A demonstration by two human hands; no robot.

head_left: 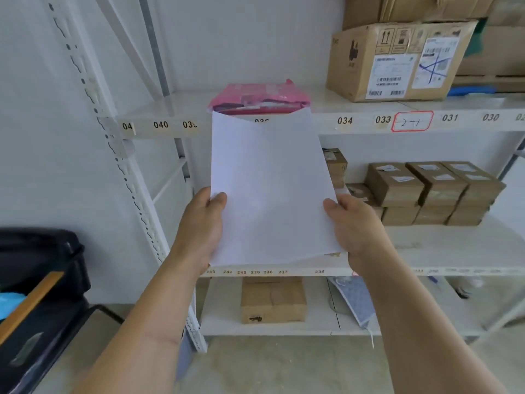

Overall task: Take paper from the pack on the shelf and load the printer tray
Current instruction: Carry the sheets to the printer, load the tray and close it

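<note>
White walls and pale metal shelving fill the view, and down at the far left edge sits a dark machine (37,294) with an orange strip, likely the printer, though its tray cannot be made out from here. Moving right, the left hand (203,223) is clamped on the left edge of a sheaf of white paper (270,189), thumb on top and fingers curled out of sight underneath. That paper is up in the air in front of the shelving, clear of every board, its top edge just overlapping the pink pack (260,96), which lies open-mouthed at the front edge of the upper shelf (355,120) near the numbered labels. Over on the right edge of the sheets, the right hand (355,223) grips the same way, thumb pressed on top. Further right, a big cardboard box (397,61) sits on that upper shelf, and small brown boxes (431,191) are stacked on the board below. So, by my read, the taking is as good as done; what is left is the turn toward the machine at left, opening or finding the tray, and seating the sheets square.
</note>
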